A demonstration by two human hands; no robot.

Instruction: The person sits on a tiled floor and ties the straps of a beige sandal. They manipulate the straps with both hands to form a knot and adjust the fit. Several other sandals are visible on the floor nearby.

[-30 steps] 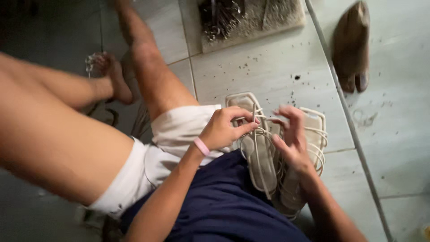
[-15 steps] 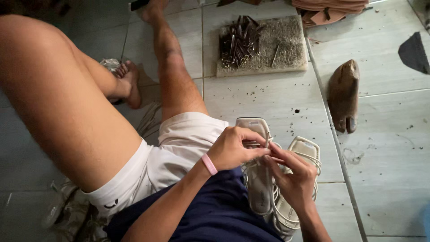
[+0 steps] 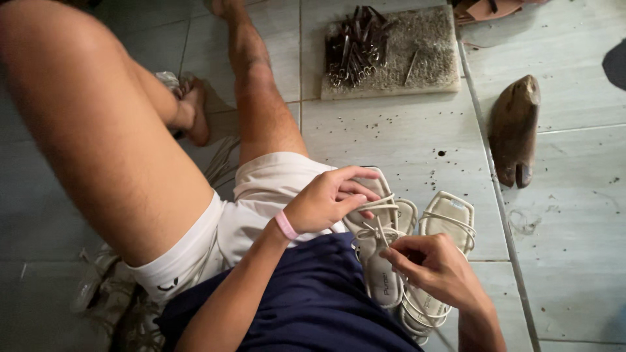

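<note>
Head view: we see a cream strappy sandal (image 3: 381,257) held over the lap, sole up toward us.
Left hand (image 3: 326,202): pinched narrow on a thin strap (image 3: 378,205) near the toe end.
Right hand (image 3: 437,267): fingertips closed on the strap knot at mid-sole.
Handling: we judge it light; sole stiffish, straps soft and floppy, so best gripped at the sole edge.
Nearby: matching sandals (image 3: 450,221) on the tiled floor (image 3: 574,261); wooden shoe last (image 3: 515,130) well apart.
</note>
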